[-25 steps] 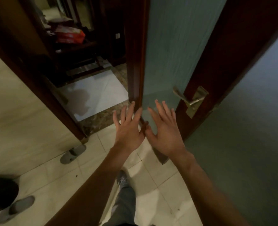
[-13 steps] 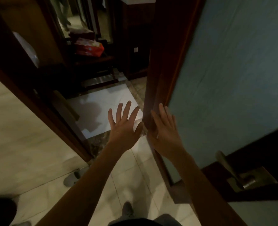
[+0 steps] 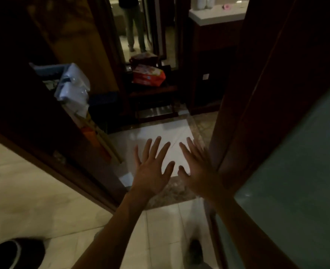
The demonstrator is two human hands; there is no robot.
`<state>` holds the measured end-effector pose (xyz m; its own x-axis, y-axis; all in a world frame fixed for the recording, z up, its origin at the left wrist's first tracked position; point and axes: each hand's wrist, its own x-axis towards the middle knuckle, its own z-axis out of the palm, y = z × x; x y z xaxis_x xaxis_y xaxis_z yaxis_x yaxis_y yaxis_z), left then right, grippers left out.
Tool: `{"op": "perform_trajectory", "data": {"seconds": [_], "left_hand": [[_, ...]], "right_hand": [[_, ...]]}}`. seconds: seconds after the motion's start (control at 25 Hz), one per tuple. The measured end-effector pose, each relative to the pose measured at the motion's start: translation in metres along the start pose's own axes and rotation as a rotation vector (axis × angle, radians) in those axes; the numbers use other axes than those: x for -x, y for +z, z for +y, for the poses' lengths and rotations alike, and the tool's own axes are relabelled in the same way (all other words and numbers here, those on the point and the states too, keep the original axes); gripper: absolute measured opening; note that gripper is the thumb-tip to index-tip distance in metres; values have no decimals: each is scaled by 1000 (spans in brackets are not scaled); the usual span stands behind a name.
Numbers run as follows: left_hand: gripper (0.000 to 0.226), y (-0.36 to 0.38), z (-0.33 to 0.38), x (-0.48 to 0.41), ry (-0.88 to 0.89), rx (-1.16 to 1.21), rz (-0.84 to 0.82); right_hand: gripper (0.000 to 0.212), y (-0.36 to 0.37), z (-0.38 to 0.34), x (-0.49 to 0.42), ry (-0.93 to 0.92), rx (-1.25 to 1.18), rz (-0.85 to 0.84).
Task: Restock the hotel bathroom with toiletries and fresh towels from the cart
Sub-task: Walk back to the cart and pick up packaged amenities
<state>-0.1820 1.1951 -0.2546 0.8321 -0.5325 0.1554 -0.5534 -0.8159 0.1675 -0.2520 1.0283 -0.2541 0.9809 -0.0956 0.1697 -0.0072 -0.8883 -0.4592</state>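
My left hand (image 3: 152, 167) and my right hand (image 3: 197, 169) are stretched out side by side in a doorway, fingers spread and straight, holding nothing. The right hand sits close to the edge of the open door (image 3: 235, 133), whose frosted glass panel (image 3: 296, 171) fills the right. Beyond the left door frame stands a cart (image 3: 49, 74) with a blue basket and wrapped white packs (image 3: 75, 88). A red and white pack (image 3: 148, 75) lies on a dark low stand ahead.
A white-topped vanity counter (image 3: 216, 14) stands at the back right above a dark cabinet. A mirror (image 3: 135, 26) shows a standing person's legs. A dark slipper (image 3: 14, 253) lies at the bottom left on pale floor tiles. The dark door frame (image 3: 53, 162) bounds the left.
The view has moved forward and up through the doorway. The door has swung further right and its handle has left the view. The cart on the left has come into sight. Both hands stay spread.
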Motion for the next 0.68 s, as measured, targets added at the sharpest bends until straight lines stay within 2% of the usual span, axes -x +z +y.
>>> {"op": "perform_trajectory", "data": {"seconds": [0.08, 0.4, 0.68], "left_hand": [[71, -5, -8, -29, -25, -37, -4], [72, 11, -45, -114, -191, -9, -5], [68, 44, -131, -219, -289, 19, -19]], "right_hand": [[71, -3, 7, -41, -62, 3, -66], [66, 10, 35, -173, -220, 31, -146], [65, 56, 38, -307, -257, 73, -199]]}}
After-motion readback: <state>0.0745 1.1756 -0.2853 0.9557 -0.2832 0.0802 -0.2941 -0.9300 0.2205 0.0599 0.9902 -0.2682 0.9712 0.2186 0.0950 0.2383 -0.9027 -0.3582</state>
